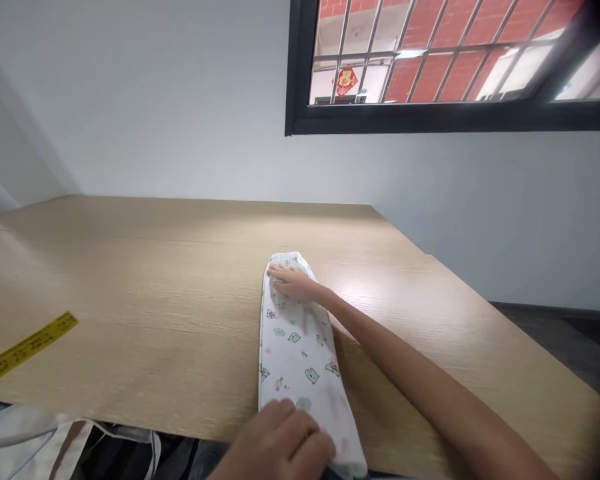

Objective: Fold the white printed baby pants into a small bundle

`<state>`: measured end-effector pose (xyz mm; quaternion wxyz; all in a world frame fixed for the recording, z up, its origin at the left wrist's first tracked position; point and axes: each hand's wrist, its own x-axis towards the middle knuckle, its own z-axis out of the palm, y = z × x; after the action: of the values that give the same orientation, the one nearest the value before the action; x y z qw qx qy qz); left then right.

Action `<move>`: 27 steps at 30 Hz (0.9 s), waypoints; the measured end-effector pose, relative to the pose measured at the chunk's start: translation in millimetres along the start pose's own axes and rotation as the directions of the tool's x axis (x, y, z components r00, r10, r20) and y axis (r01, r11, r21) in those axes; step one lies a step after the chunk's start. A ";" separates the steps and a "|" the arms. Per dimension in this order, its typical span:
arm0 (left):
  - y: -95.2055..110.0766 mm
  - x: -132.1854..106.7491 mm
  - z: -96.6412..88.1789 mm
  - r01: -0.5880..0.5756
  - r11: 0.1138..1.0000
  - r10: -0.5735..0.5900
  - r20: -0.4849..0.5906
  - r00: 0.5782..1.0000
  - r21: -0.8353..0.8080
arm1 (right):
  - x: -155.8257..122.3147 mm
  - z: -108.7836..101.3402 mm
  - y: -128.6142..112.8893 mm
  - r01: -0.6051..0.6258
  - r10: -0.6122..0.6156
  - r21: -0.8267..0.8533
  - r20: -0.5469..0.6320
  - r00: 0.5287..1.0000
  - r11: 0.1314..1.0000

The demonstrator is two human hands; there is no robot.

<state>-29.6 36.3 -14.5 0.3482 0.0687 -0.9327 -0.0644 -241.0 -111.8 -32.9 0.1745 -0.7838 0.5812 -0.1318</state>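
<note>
A white cloth (300,360) printed with small green, pink and yellow cartoon animals is folded into a long strip. It lies lengthwise on the wooden table (170,293), and its near end reaches past the front edge. At the far end, my right hand (293,283) rests flat on the fabric, fingers stretched out. My left hand (283,440) is at the near end with its fingers curled over the cloth's left side; its thumb and fingertips are partly hidden.
A yellow strip with dark markings (27,348) lies at the table's left. Below the front edge is a white bag (25,440) with a brown band. A wall (180,100) and a barred window (430,67) stand behind the table.
</note>
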 end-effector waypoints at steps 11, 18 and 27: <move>-175.6 146.8 2.6 0.522 0.836 -0.549 0.308 0.777 0.170 | -7.7 -48.4 29.7 -0.059 0.318 0.908 -0.084 0.944 0.415; -220.6 133.1 75.8 0.586 0.787 -0.616 0.209 0.759 0.194 | -7.7 -31.0 42.7 -0.159 0.505 0.818 -0.178 0.845 0.553; -221.0 108.4 86.3 0.398 0.873 -0.447 0.138 0.884 0.282 | -19.3 -8.0 20.4 0.025 -0.163 -0.352 -0.370 0.915 0.936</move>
<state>-149.0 -193.3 -46.8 0.2195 0.3075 -0.9254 -0.0300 -267.5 -99.7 -34.5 -0.0901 -0.7869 0.5793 -0.1925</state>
